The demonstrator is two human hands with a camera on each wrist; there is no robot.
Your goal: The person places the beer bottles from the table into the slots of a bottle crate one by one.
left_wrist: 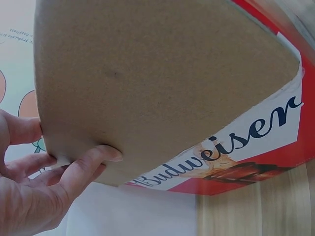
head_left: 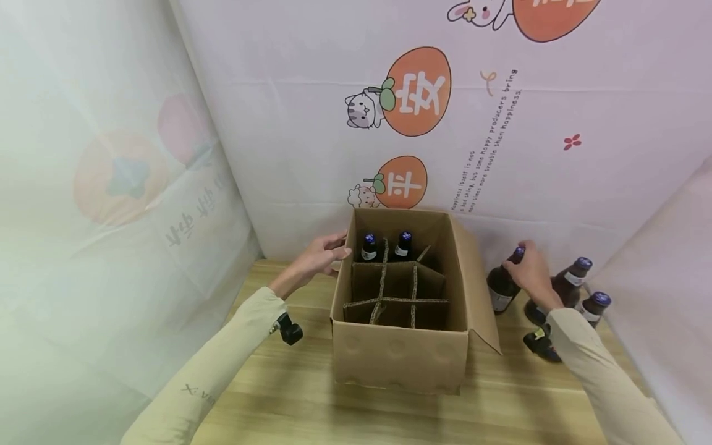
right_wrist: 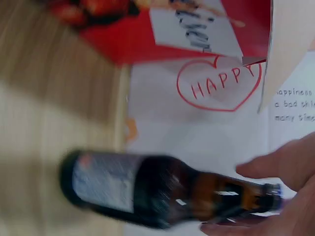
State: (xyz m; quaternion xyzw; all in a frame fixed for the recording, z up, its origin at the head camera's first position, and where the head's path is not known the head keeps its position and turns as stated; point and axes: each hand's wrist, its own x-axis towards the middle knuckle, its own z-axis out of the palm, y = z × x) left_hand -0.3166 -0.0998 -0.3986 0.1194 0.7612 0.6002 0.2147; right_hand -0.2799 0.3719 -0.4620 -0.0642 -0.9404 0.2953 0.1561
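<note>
An open cardboard box [head_left: 397, 355] with a crossed cardboard divider [head_left: 384, 281] stands in the middle of the table. Two bottles [head_left: 403, 247] with blue caps sit in its back compartments. At the box's left side my left hand [head_left: 317, 256] grips the folded-down flap [left_wrist: 162, 83] near its top edge. Budweiser lettering shows below that flap. To the right of the box, my right hand [head_left: 531, 272] holds a dark beer bottle [head_left: 502, 289] by the neck. In the right wrist view the bottle is blurred, with thumb and fingers around its capped end.
Two more capped bottles, a nearer one [head_left: 595, 307] and a farther one [head_left: 570, 284], stand at the right, partly behind my right forearm. The box's right flap [head_left: 475, 284] sticks outward toward the held bottle. A printed cloth wall [head_left: 311, 154] rises behind the table.
</note>
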